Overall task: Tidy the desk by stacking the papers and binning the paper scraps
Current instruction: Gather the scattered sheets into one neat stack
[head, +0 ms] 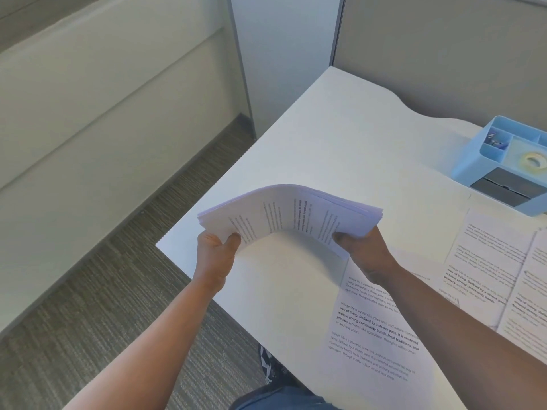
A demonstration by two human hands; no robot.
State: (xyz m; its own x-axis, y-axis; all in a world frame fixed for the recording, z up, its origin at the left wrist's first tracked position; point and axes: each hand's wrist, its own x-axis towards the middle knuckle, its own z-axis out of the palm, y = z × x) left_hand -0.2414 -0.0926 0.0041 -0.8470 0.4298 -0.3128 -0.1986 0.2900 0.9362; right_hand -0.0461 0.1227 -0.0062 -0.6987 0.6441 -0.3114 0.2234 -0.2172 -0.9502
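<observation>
Both hands, left hand, right hand, grip paper stack ends, stack arched between

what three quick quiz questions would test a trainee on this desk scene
1. True or false: the paper stack lies flat on the desk.
2. Which hands grip the stack? A) left only B) right only C) both
3. What sits in the blue organizer besides clips?

Key:
1. False; it is held, arched.
2. C; left hand, right hand.
3. A tape roll.
</observation>
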